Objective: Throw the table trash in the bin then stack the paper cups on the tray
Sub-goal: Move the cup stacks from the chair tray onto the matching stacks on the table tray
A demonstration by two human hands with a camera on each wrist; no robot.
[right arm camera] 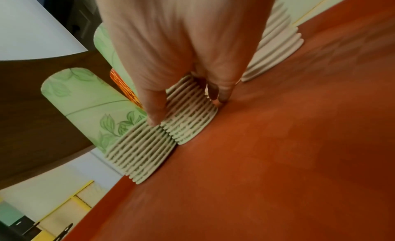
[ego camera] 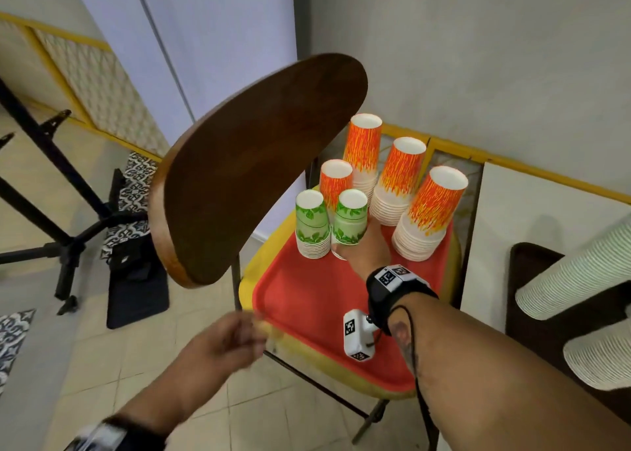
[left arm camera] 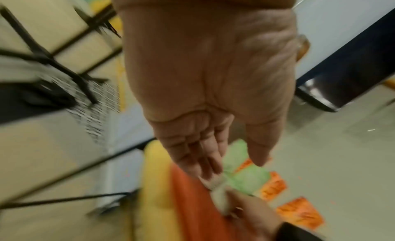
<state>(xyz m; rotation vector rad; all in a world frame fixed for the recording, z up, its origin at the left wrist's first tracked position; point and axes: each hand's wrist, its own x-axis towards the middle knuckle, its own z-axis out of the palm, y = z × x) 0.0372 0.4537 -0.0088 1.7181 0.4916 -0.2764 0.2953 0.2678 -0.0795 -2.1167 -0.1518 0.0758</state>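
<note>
So my right hand (ego camera: 365, 246) is down on the red tray (ego camera: 307, 300), fingers wrapped round the base of the right-hand green leaf cup stack (ego camera: 350, 218), sitting a bit right of centre in the head view. The stack stands upside down with its long axis straight up, so I'd say any next move is either straight up or a slide along the tray. Its twin green stack (ego camera: 311, 225) is touching it on the left, so I reckon that's what I'd bump. The orange flame stacks (ego camera: 426, 211) sit behind and to the right.

My left hand (ego camera: 225, 341) is at the tray's near left corner, nothing in it. It looks loosely curled from the head view; the left wrist view shows the fingers (left arm camera: 198, 153) nearly straight.

The right wrist view shows something the head view hides: my thumb (right arm camera: 155, 107) wedged between the two rim piles, fingers (right arm camera: 222, 91) on the far side.
</note>
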